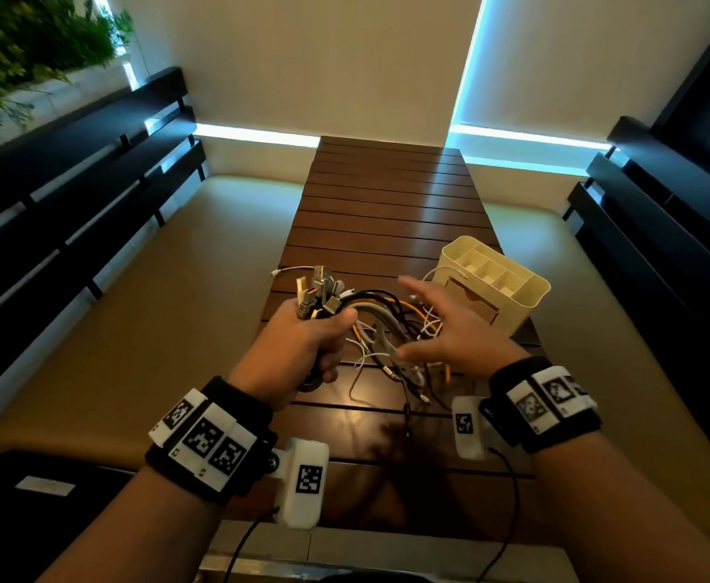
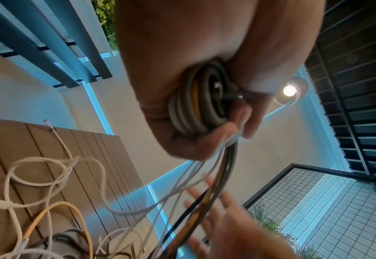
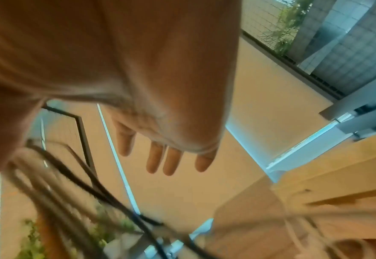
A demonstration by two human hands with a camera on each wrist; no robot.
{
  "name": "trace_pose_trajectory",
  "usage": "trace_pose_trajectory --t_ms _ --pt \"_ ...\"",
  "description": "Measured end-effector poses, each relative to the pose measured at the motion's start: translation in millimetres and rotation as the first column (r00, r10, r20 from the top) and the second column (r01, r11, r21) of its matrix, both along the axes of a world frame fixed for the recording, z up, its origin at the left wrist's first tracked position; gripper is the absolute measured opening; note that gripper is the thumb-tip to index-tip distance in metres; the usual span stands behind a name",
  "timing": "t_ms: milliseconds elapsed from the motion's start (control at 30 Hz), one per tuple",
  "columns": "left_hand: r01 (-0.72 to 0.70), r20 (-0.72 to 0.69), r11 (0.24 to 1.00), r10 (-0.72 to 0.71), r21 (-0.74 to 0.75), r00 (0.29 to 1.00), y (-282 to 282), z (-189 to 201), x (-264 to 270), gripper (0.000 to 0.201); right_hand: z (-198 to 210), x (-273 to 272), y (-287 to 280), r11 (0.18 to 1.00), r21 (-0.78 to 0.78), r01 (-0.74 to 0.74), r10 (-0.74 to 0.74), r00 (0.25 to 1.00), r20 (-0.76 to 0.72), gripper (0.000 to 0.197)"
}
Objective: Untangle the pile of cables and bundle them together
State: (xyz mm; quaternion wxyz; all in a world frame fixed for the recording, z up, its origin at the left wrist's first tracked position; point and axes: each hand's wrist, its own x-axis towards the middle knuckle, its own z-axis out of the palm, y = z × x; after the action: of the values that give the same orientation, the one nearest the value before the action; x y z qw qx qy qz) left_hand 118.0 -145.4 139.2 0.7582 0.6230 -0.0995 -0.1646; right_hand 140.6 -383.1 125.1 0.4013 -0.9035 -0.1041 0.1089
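1. Our left hand (image 1: 302,342) has a closed grip on the cable bundle (image 1: 370,309), plug ends (image 1: 319,288) gathered above the fist.
2. Our right hand (image 1: 450,326) is open, fingers spread, holding nothing, just beside the strands.
3. Loose cables (image 1: 403,372) trail tangled on the tabletop (image 1: 386,204) near the organizer box (image 1: 492,284).
4. We judge it roughly midway: ends collected, tails unsorted, nothing tied yet.

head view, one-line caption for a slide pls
Left hand grips gathered cables over the wooden table; right hand open beside them.
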Motion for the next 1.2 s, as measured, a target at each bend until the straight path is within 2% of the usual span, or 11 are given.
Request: trace_pose_trajectory --t_ms 133,233,300,367,467,667,767,900,967,1067,1200 --pt "0.081 0.024 0.997 -0.081 0.003 0.996 -2 0 1 0.014 33 -10 24 0.917 0.386 -0.096 0.05 0.991 0.127 0.068" --pt "0.114 0.084 0.993 -0.113 -0.018 0.99 -4 3 0 0.011 29 -9 43 0.92 0.371 -0.125 0.101 0.991 0.086 0.038" --pt "0.091 0.125 0.995 -0.086 -0.03 0.988 -3 3 3 0.024 23 -10 48 0.925 0.374 -0.066 0.041 0.996 0.075 0.029" --pt "0.063 0.153 0.998 -0.059 -0.018 0.986 0 0 4 0.032 18 -10 49 0.943 0.332 -0.021 -0.024 0.991 0.13 0.034" --pt "0.073 0.117 0.996 -0.067 -0.049 0.991 1 -4 1 0.024 16 -11 51 0.95 0.312 -0.014 -0.044 0.983 0.178 0.033" --pt "0.086 0.062 0.992 -0.08 -0.095 0.995 1 -5 1 0.019 7 -10 41 0.939 0.331 -0.095 0.086 0.995 0.042 0.024" --pt "0.107 0.052 0.988 -0.102 -0.11 0.993 1 -8 3 0.01 -1 -5 37 0.98 0.199 -0.023 0.011 0.998 0.06 0.017" --pt "0.034 -0.011 0.985 -0.037 -0.167 0.999 -3 -9 2 0.01 1 -2 29 0.985 0.167 0.043 -0.05 0.998 0.04 0.011" --pt "-0.021 -0.011 0.982 0.019 -0.188 1.0 -2 -8 6 0.012 3 -7 29 0.956 0.293 0.028 -0.025 1.0 -0.013 0.011" --pt "-0.049 0.033 0.984 0.055 -0.17 0.998 -1 -5 10 0.013 5 -15 40 0.802 0.593 0.065 -0.043 0.998 -0.052 0.024" --pt "-0.117 -0.007 0.97 0.118 -0.214 0.993 -11 -4 10 0.017 0 -20 63 0.765 0.628 0.14 -0.196 0.98 0.02 0.028"
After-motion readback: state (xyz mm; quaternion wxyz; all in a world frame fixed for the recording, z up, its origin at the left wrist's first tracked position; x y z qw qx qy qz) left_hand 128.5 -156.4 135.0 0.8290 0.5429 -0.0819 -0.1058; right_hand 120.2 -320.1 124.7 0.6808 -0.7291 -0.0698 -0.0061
